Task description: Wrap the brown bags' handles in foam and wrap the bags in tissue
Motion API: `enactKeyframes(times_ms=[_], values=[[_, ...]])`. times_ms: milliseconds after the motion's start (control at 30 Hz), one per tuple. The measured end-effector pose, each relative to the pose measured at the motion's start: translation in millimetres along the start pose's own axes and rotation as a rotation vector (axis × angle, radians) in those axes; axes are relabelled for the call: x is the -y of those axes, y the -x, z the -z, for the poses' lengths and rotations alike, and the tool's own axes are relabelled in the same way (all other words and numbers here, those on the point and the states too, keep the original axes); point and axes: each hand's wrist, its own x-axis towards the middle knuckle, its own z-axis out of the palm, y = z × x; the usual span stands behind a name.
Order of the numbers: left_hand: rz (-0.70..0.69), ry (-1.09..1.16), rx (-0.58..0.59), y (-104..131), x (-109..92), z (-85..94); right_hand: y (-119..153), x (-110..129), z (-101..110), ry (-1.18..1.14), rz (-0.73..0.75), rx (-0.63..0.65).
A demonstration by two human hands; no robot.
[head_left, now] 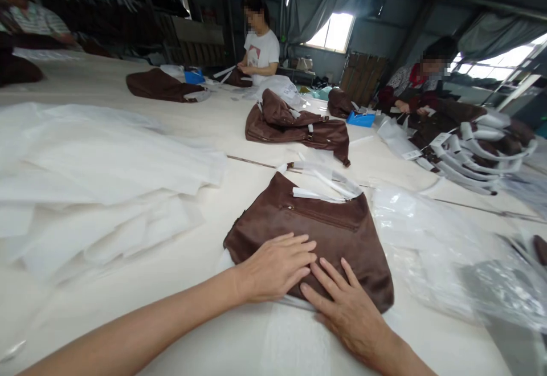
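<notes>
The bag point(337, 239) lies on the table point(192, 336), handle point(331, 181) pointing away from the person, long axis running left to right. It looks soft and fairly light, probably best lifted by the handle. Left hand point(276, 265) and right hand point(348, 310) press its near part, fingers extended, gripping nothing.

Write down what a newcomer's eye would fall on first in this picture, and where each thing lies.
First comes the brown bag in the centre foreground, with the person's left grip and right grip laid on its lower part. Next, the pale, loose sheets spread across the left side of the table stand out, then the white-wrapped handles heaped at the far right.
</notes>
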Motion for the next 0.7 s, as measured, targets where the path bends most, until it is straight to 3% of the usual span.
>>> enactKeyframes(times_ms=[100, 200, 267, 367, 533, 700], values=[[0.0, -0.088, 0.026, -0.7, 0.5, -18.2, -2.5, -1.7, 12.5, -0.159, -0.018, 0.063], [0.023, -0.156, 0.01, 5.3, -1.1, -32.6, -12.7, -15.9, 33.3, -0.504, -0.136, 0.102], [0.008, -0.199, -0.022, 8.3, -1.3, -35.1, -28.4, -37.2, 46.5, -0.71, -0.344, -0.021], [-0.014, -0.286, -0.068, 8.5, 0.9, -35.6, -68.2, -85.5, 55.1, -0.777, -0.642, -0.258], [-0.104, -0.418, -0.202, 4.8, 13.9, -48.6, -152.0, -170.0, 34.8, -0.753, -0.884, -0.288], [-0.186, -0.534, -0.344, 4.1, 29.9, -63.2, -204.3, -215.3, -1.5, -0.784, -1.036, -0.345]])
